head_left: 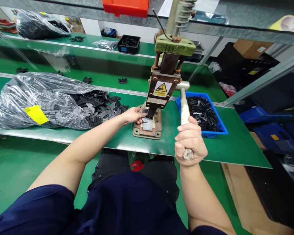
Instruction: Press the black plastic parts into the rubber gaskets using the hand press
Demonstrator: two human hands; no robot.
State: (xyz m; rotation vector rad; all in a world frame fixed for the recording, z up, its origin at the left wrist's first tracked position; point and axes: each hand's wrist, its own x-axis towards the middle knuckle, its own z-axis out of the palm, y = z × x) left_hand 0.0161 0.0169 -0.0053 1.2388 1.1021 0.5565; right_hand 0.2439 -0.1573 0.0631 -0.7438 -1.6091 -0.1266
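A hand press [163, 85] with a yellow warning sticker stands on the green bench [235, 143]. My right hand [190, 141] is closed around the press lever [184, 107], which points toward me. My left hand [134, 115] rests at the press base [147, 129], fingers pinching a small dark flat part [144, 111] under the ram. A pale plate [148, 124] lies on the base beside those fingers.
A clear plastic bag [39, 101] spills several black curved parts [101, 106] left of the press. A blue bin [205, 112] with black pieces sits to the right. Behind are a second green shelf, a black tray [128, 43] and an orange bin [125, 6].
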